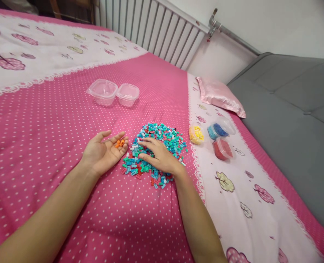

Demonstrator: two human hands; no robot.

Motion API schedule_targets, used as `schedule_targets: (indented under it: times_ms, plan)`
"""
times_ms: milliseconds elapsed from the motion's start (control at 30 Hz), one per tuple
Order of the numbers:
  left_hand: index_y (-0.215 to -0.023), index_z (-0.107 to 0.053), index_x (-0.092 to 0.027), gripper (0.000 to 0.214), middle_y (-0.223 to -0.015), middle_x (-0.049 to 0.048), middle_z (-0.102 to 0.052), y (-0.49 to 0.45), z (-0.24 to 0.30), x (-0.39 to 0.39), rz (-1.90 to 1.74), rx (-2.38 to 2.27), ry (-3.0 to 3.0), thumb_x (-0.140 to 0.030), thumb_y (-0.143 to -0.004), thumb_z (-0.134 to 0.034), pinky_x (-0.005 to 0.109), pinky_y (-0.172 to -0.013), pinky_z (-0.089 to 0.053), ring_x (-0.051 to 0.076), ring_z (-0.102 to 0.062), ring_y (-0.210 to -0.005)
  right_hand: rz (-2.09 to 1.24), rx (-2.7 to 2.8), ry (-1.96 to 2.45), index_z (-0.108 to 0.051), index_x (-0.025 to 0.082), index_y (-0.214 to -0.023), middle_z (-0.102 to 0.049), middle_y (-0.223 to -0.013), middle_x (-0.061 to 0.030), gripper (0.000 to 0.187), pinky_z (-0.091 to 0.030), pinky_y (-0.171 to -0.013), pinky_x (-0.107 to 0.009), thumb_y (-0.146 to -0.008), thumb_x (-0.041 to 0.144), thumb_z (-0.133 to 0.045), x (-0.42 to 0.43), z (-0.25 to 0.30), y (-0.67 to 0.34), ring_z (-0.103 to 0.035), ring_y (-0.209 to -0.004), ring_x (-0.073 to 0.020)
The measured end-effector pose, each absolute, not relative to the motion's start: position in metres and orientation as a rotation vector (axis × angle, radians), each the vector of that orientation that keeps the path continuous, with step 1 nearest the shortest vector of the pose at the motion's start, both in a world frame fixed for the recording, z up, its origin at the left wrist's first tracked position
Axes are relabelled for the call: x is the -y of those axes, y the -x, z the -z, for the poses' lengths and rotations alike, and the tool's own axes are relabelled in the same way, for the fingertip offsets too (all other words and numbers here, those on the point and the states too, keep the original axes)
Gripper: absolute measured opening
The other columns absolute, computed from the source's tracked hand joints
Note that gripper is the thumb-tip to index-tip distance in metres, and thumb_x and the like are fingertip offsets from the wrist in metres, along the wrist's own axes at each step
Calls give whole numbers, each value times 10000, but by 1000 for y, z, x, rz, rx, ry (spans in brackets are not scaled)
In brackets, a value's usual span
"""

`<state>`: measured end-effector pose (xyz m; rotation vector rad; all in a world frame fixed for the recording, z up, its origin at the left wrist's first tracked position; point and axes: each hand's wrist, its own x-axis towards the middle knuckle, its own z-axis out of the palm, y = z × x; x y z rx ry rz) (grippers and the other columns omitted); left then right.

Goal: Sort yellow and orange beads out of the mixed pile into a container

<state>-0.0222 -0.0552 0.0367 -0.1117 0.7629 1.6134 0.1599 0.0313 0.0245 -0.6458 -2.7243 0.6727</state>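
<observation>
My left hand [104, 149] is turned palm up just left of the pile, its fingers slightly curled. Several small orange plastic bricks [119, 143] rest in it, near the fingertips. A heap of tiny plastic bricks [170, 137], mostly teal, blue, green, red and white, lies on the pink bedsheet [109, 208]. Over the middle of that heap hovers or rests my right hand [159, 155], palm down, thumb and fingers apart. Nothing shows between its fingers. Part of the heap is hidden beneath it.
Two clear plastic containers [103, 91] stand joined beyond my left hand. On the right are a tub of yellow bricks [197, 135], a tub with blue bricks [218, 130] and a tub of red bricks [222, 149]. A pink pillow [219, 96] lies against the grey headboard [290, 102].
</observation>
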Motion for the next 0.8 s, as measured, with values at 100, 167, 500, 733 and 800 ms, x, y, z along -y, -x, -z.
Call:
schedule_targets:
  times_ms: [100, 167, 500, 733, 800]
  plan:
    - [-909, -572, -57, 248, -746, 123, -581, 23, -36, 55, -1613, -767, 107, -197, -833, -382, 284, -568, -572, 182, -605, -652, -757, 2767, 497, -556, 178, -1230, -535, -1262, -97, 358, -342, -1033, -380, -919, 354, -557, -29, -32, -163, -461, -1199, -198]
    - [-902, -572, -56, 244, -756, 122, -576, 23, -36, 55, -1615, -763, 107, -196, -830, -385, 281, -573, -571, 180, -603, -655, -813, 2807, 404, -587, 185, -1180, -566, -1209, -84, 300, -359, -1018, -375, -910, 316, -579, -28, -38, -166, -488, -1161, -194]
    - [-899, -564, -46, 242, -779, 125, -556, 23, -35, 55, -1609, -760, 114, -196, -821, -391, 267, -573, -567, 174, -593, -659, -1151, 2762, 721, -650, 210, -1059, -676, -1060, -29, 197, -473, -854, -317, -921, 239, -512, -32, -77, -212, -619, -981, -182]
    - [-906, -559, -41, 239, -782, 129, -554, 24, -34, 55, -1610, -759, 114, -192, -820, -395, 264, -576, -567, 176, -591, -668, -535, 2458, 1379, -570, 132, -1226, -586, -1245, -117, 373, -394, -1017, -411, -856, 115, -524, -66, -39, -220, -537, -1156, -250]
    - [-907, -558, -39, 239, -782, 129, -553, 24, -35, 55, -1610, -757, 116, -192, -821, -396, 264, -579, -568, 175, -591, -668, -444, 2529, 1445, -534, 116, -1278, -535, -1308, -136, 455, -350, -1059, -412, -826, 61, -521, -70, -29, -216, -474, -1231, -262]
